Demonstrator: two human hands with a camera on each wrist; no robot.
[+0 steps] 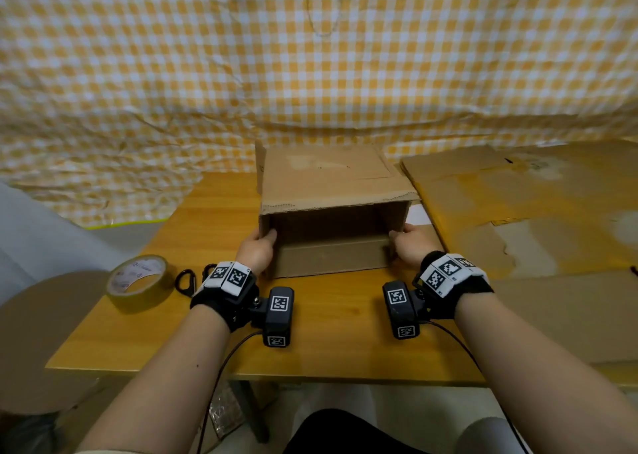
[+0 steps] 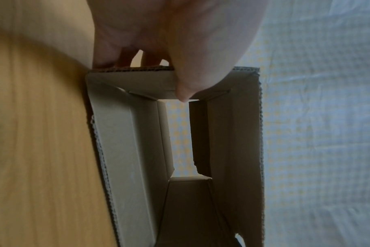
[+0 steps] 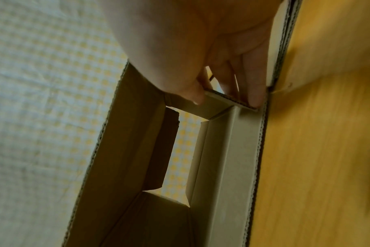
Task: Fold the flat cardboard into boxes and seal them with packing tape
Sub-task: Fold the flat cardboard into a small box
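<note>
A brown cardboard box (image 1: pixel 331 191) lies on its side on the wooden table (image 1: pixel 321 322), its open end facing me. My left hand (image 1: pixel 263 243) grips the left side flap (image 2: pixel 133 80), thumb (image 2: pixel 183 93) inside and fingers behind it. My right hand (image 1: pixel 401 235) pinches the right side flap (image 3: pixel 216 107) between thumb (image 3: pixel 195 97) and fingers (image 3: pixel 255 97). In both wrist views the far flaps (image 2: pixel 201 133) stand partly folded in, and the checked cloth shows through the gap between them. A roll of packing tape (image 1: pixel 138 282) lies at the left of the table.
Black-handled scissors (image 1: pixel 188 281) lie between the tape and my left wrist. Flat cardboard sheets (image 1: pixel 518 212) are stacked to the right of the box. A yellow-and-white checked cloth (image 1: pixel 310 56) hangs behind the table. The near table edge (image 1: pixel 276 376) runs just under my forearms.
</note>
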